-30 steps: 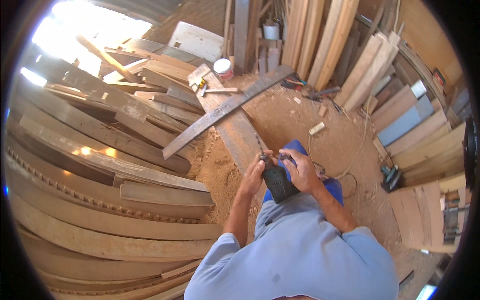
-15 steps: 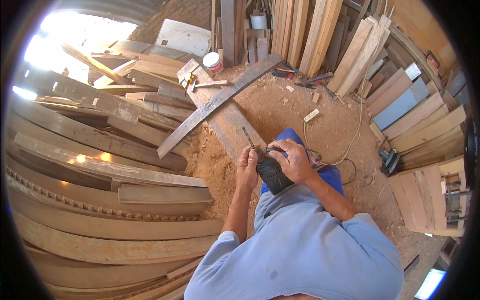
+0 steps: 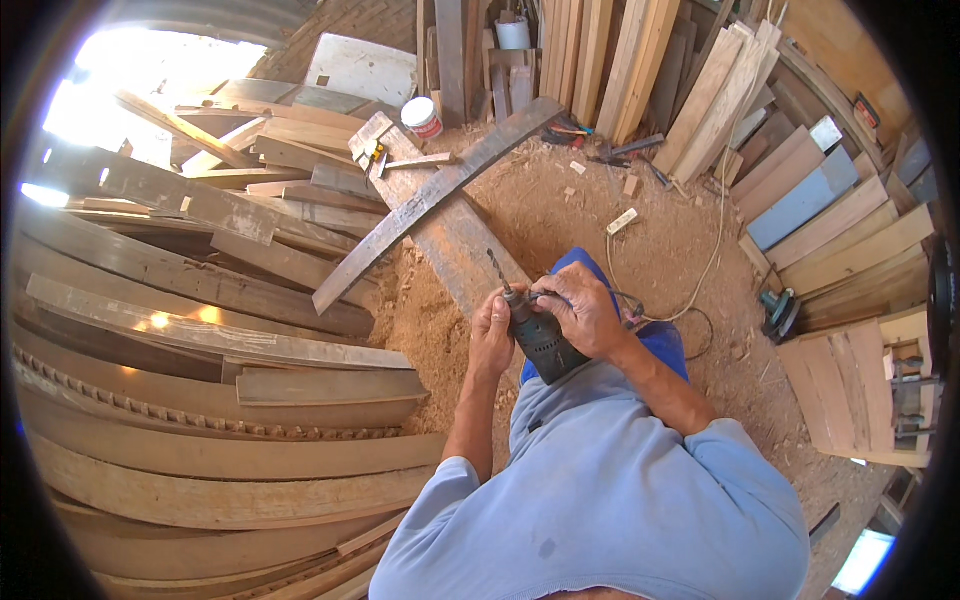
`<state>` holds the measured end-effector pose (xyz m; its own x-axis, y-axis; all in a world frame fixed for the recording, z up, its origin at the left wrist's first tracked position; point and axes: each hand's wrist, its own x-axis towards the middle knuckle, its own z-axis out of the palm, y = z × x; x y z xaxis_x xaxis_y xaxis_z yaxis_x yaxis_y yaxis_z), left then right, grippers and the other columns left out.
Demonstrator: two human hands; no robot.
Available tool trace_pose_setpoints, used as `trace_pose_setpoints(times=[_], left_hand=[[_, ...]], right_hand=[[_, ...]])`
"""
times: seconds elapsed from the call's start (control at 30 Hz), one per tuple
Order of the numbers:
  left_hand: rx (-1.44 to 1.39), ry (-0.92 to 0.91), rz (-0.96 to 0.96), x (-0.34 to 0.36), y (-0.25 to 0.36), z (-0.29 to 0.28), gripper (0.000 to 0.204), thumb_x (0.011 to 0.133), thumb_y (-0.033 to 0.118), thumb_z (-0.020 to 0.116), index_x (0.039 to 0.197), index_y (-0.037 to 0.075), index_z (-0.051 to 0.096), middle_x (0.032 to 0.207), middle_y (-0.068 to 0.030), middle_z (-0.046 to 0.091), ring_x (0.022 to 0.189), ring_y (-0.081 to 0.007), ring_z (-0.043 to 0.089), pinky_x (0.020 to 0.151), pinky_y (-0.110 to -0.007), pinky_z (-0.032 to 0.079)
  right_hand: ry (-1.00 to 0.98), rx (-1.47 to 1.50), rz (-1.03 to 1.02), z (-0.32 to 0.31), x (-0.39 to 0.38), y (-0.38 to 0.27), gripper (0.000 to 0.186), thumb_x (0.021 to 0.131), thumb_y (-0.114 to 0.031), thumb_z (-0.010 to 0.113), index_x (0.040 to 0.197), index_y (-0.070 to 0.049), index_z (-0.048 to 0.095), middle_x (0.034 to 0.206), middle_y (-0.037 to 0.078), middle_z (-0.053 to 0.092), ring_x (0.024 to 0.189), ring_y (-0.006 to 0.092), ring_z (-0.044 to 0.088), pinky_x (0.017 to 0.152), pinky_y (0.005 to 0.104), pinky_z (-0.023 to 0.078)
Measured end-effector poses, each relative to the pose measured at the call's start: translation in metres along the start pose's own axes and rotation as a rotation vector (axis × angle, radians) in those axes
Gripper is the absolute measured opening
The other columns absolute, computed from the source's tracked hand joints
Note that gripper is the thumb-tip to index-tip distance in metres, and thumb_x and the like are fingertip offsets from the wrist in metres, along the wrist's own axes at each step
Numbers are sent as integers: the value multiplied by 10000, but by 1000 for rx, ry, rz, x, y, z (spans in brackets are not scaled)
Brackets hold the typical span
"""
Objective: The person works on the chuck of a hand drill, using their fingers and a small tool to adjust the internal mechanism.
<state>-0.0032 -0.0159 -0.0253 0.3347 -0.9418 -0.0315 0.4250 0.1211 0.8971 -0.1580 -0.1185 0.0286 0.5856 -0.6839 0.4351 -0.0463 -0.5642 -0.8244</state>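
The electric drill (image 3: 546, 346) points forward-left, left hand (image 3: 490, 338) fingers closed at its chuck (image 3: 514, 297), right hand (image 3: 588, 318) fingers pinching a dark piece (image 3: 540, 296) alongside.

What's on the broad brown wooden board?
A long dark wooden beam crosses the board; a short pale wooden stick and small yellow-black tool lie beyond. Beneath them it's covered; the left hand and dark power drill hide its near part.

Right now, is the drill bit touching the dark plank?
Apart. The head view shows a stretch of the wide board between the tip of the drill bit and the dark plank.
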Motion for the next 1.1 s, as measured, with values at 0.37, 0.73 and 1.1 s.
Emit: trace_pose_setpoints(times=[0.37, 0.73, 1.1], left_hand=[[33, -19, -20, 1, 4, 6, 486, 1084, 379, 410, 1297, -36, 549, 1092, -103, 676, 1008, -172, 648, 926, -316, 509], [823, 235, 215, 6, -3, 23, 297, 1034, 290, 525, 1130, 15, 586, 933, -181, 682, 882, -299, 687, 761, -405, 526], [872, 228, 281, 6, 14, 59, 289, 981, 291, 603, 1032, 27, 497, 764, -260, 621, 727, -495, 629, 606, -517, 489]], right_hand=[[-26, -23, -118, -6, 2, 0, 190, 831, -65, 714, 1017, -44, 685, 908, 98, 701, 872, 318, 593, 833, 419, 472], [-47, -43, -48, 4, 7, -5, 139, 942, -120, 601, 1004, -28, 686, 902, 160, 706, 827, 371, 666, 740, 427, 523], [-109, 184, 317, 1, 3, 4, 319, 1052, -201, 473, 954, 36, 663, 762, 146, 698, 677, 235, 680, 663, 363, 541]])
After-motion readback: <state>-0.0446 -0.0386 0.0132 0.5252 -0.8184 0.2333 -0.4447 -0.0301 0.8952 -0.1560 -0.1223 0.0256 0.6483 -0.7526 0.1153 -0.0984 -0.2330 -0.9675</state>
